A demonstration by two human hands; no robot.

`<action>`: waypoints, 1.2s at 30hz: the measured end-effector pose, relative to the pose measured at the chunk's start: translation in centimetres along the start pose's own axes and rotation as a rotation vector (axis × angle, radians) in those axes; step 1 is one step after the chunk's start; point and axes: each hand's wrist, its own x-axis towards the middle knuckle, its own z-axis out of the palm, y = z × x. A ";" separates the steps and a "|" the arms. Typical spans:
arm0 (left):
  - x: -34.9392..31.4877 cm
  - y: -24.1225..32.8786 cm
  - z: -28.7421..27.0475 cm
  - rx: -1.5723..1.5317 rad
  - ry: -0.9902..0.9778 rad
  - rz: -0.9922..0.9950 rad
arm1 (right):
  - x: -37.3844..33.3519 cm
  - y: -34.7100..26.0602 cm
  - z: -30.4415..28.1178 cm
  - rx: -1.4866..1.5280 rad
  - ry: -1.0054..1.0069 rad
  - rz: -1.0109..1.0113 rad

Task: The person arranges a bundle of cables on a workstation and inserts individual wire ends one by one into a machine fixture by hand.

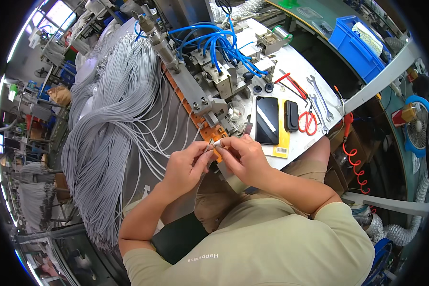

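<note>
My left hand point(183, 167) and my right hand point(247, 158) meet fingertip to fingertip in front of the machine. A small white piece point(217, 143) sits pinched between my right thumb and finger. The left thumb and finger press together right beside it; a tiny thin end shows there, too small to name. Just beyond the fingertips lies the machine's orange rail point(212, 131). Over that rail stands a grey metal press assembly point(188, 86) with blue air hoses point(219, 35). Grey cables point(112, 114) spread in a large bundle to the left, several strands reaching the rail.
On the white tabletop point(291, 62) right of the machine lie a dark phone point(267, 119), a black case point(291, 116), red-handled scissors point(308, 123), red-handled pliers point(296, 86) and wrenches point(321, 100). A blue crate point(355, 47) and a coiled red hose point(352, 152) are further right.
</note>
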 end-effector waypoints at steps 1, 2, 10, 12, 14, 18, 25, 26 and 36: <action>0.0 0.0 -0.1 0.009 -0.002 -0.001 | 0.1 0.0 0.1 -0.001 -0.002 -0.001; 0.0 -0.1 -0.1 0.008 0.001 -0.001 | 0.2 -0.1 0.2 0.000 0.007 -0.006; -0.1 -0.9 -0.4 0.251 0.014 0.225 | 0.8 -0.5 -0.6 0.022 -0.125 0.080; -0.3 -0.2 -0.5 -0.008 -0.072 0.015 | 1.0 -0.5 -0.8 0.024 -0.169 0.022; -0.2 0.0 -0.5 -0.136 -0.116 -0.090 | 1.1 0.7 -1.0 -0.003 -0.165 -0.067; -0.1 0.0 -0.8 -0.158 -0.128 -0.116 | 1.2 2.0 -0.4 -0.041 -0.131 -0.250; -0.1 1.0 -0.2 0.424 0.313 0.439 | 2.0 2.7 -0.3 -0.206 0.057 -0.274; -0.2 1.5 -0.5 0.422 0.312 0.438 | 2.0 3.7 -0.4 -0.097 0.066 -0.048; -0.6 1.4 -1.4 0.341 -0.425 0.151 | 3.2 5.5 -1.1 0.111 -0.110 0.450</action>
